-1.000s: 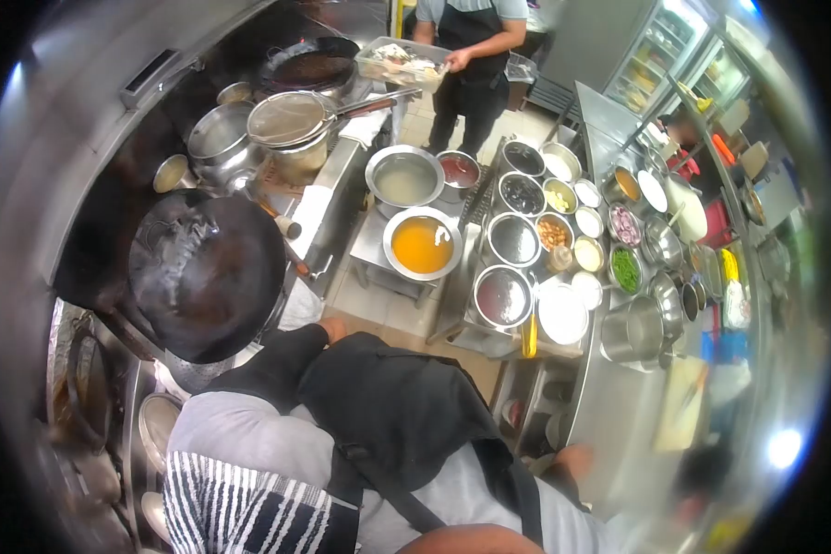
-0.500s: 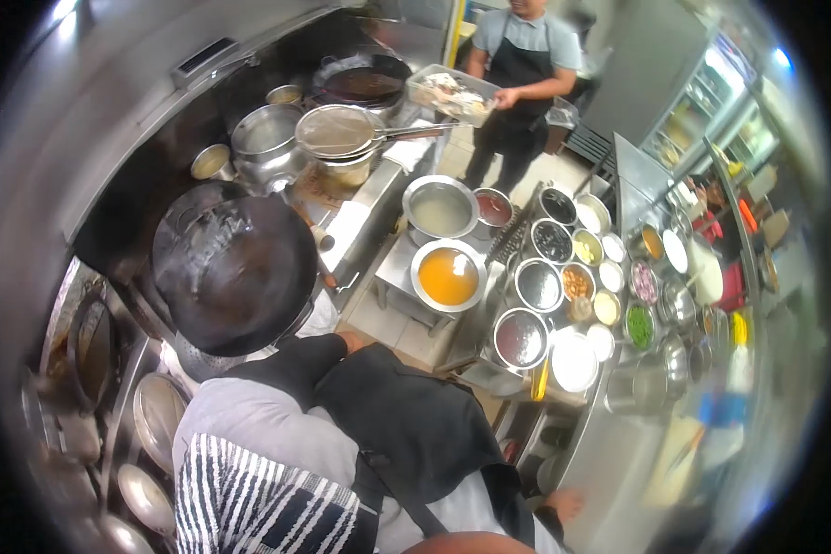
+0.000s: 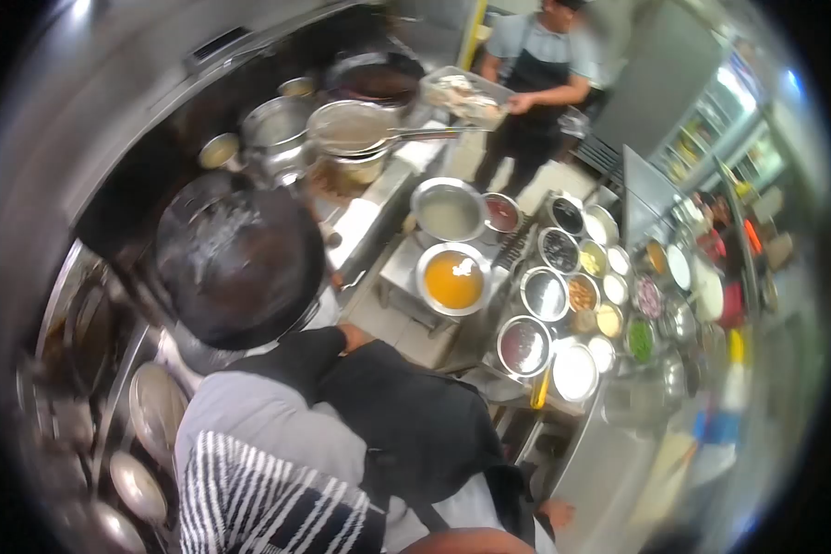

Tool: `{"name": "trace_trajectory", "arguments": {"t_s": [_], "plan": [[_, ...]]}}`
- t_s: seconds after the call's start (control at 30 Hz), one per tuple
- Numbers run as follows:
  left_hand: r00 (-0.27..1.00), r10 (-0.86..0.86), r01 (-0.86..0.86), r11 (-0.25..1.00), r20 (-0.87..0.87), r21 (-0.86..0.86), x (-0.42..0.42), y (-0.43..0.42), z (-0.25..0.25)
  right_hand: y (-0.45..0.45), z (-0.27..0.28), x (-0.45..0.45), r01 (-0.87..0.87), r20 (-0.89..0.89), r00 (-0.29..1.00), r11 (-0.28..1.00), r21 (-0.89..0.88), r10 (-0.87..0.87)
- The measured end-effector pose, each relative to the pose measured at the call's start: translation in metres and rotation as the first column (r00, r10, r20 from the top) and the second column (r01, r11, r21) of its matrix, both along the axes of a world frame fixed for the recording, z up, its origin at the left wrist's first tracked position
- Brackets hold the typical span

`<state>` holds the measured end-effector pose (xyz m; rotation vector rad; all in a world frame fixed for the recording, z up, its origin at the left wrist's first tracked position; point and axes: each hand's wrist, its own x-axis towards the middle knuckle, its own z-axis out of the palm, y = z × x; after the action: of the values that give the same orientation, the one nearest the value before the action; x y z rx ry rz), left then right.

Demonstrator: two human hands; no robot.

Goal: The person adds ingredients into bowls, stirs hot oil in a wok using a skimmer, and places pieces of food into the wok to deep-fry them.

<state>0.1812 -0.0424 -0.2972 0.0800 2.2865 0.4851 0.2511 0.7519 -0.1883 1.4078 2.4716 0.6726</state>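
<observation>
My left hand (image 3: 353, 338) shows in part past a dark sleeve, low beside the large black wok (image 3: 240, 263). Its fingers are mostly hidden, so a grip cannot be made out. At the lower right, my right hand (image 3: 556, 513) rests at the edge of the steel counter (image 3: 596, 480), seemingly with loose fingers and no object in it. Steam or glare marks the wok's dark inside. In front of me, a bowl of orange liquid (image 3: 452, 279) and a pot of cloudy liquid (image 3: 448, 210) stand on a low steel stand (image 3: 400, 270).
A co-worker (image 3: 540, 69) in a dark apron holds a plastic tub (image 3: 468, 98) of pale food. A strainer (image 3: 351, 127) lies across a pot by the stove. Several sauce and ingredient containers (image 3: 524, 346) line the right side. Metal ladles (image 3: 138, 487) are at lower left.
The view has shifted slightly, so the surroundings sit a little farther right. The co-worker still holds the tub and has lowered their head. My hands stay in about the same places.
</observation>
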Motion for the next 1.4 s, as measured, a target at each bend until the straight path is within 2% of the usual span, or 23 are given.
{"name": "trace_trajectory", "arguments": {"t_s": [0.03, 0.1, 0.17, 0.2, 0.3, 0.37, 0.43, 0.5, 0.6, 0.7, 0.73, 0.8, 0.87, 0.93, 1.0, 1.03, 1.1, 1.13, 1.2, 1.3, 1.4], "plan": [[0.999, -0.030, 0.031, 0.999, -0.030, 0.015, 0.001, -0.007, -0.025, -0.025, 0.031, 0.004, 0.051, -0.014, 0.999, 0.999, -0.003, -0.051], [0.993, 0.059, -0.058, 0.998, -0.104, 0.013, 0.002, -0.012, -0.054, -0.069, 0.082, 0.011, -0.271, 0.010, 0.962, 0.962, -0.024, 0.271], [0.993, -0.120, 0.120, 0.993, 0.019, -0.001, -0.003, -0.024, -0.062, -0.067, 0.073, 0.018, -0.217, -0.020, 0.976, 0.975, -0.048, 0.216], [0.989, -0.148, 0.148, 0.989, 0.008, -0.008, -0.008, -0.025, -0.063, -0.061, 0.067, 0.017, -0.205, -0.032, 0.979, 0.976, -0.067, 0.203], [0.993, -0.115, 0.116, 0.991, 0.029, -0.062, -0.007, -0.019, -0.034, -0.045, 0.057, 0.015, -0.194, -0.059, 0.980, 0.974, -0.117, 0.188], [0.991, 0.133, -0.133, 0.987, 0.008, 0.093, -0.004, -0.015, -0.018, -0.057, 0.072, 0.013, -0.163, -0.045, 0.986, 0.976, -0.147, 0.158], [0.997, 0.072, -0.074, 0.993, 0.022, 0.095, -0.009, -0.016, -0.016, -0.065, 0.082, 0.011, -0.139, -0.026, 0.990, 0.975, -0.175, 0.136], [0.999, 0.034, -0.035, 0.999, 0.020, 0.036, -0.008, -0.013, -0.014, -0.068, 0.087, 0.012, -0.176, -0.125, 0.980, 0.967, -0.183, 0.154], [1.000, 0.025, -0.025, 1.000, 0.015, 0.016, -0.009, -0.013, -0.020, -0.076, 0.099, 0.007, -0.157, -0.085, 0.986, 0.971, -0.180, 0.144], [0.998, -0.059, 0.058, 0.998, 0.030, 0.027, -0.013, -0.016, -0.031, -0.062, 0.076, 0.012, -0.189, -0.115, 0.978, 0.975, -0.113, 0.176], [0.997, -0.068, 0.067, 0.997, 0.034, 0.028, -0.010, -0.017, -0.031, -0.068, 0.083, 0.011, -0.179, -0.111, 0.980, 0.977, -0.113, 0.167], [0.998, -0.051, 0.052, 0.999, -0.044, 0.011, -0.011, -0.015, -0.032, -0.077, 0.103, 0.009, -0.237, -0.097, 0.970, 0.952, -0.193, 0.222], [0.996, -0.009, 0.013, 0.999, -0.094, 0.036, -0.005, -0.025, -0.058, -0.050, 0.061, 0.011, -0.241, -0.059, 0.970, 0.969, -0.051, 0.238], [0.990, -0.019, 0.045, 0.982, -0.142, 0.182, -0.006, -0.024, -0.055, -0.034, 0.038, 0.007, 0.014, -0.329, 0.944, 0.997, -0.081, -0.040], [1.000, 0.008, -0.005, 0.993, -0.022, 0.121, -0.010, -0.023, -0.035, -0.039, 0.034, 0.002, 0.087, -0.438, 0.897, 0.996, 0.033, -0.064], [1.000, -0.023, 0.026, 0.991, -0.021, 0.130, -0.014, -0.027, -0.045, -0.044, 0.038, 0.001, 0.118, -0.437, 0.895, 0.992, 0.041, -0.088], [0.997, -0.006, 0.012, 0.997, -0.072, 0.074, -0.008, -0.039, -0.074, -0.051, 0.042, -0.002, 0.159, -0.563, 0.819, 0.987, 0.032, -0.113], [0.997, -0.010, 0.015, 0.997, -0.071, 0.075, -0.008, -0.036, -0.069, -0.049, 0.040, -0.001, 0.163, -0.562, 0.819, 0.986, 0.034, -0.116], [0.975, -0.135, 0.149, 0.986, -0.175, 0.073, -0.005, -0.039, -0.067, -0.049, 0.036, -0.002, 0.160, -0.584, 0.803, 0.987, 0.019, -0.119], [0.966, -0.189, 0.207, 0.974, -0.178, 0.087, -0.005, -0.024, -0.022, -0.054, 0.042, -0.003, 0.161, -0.588, 0.798, 0.987, -0.007, -0.134], [0.953, -0.246, 0.269, 0.956, -0.178, 0.118, -0.008, -0.022, -0.015, -0.055, 0.050, -0.004, 0.183, -0.516, 0.836, 0.981, -0.058, -0.187]]}}
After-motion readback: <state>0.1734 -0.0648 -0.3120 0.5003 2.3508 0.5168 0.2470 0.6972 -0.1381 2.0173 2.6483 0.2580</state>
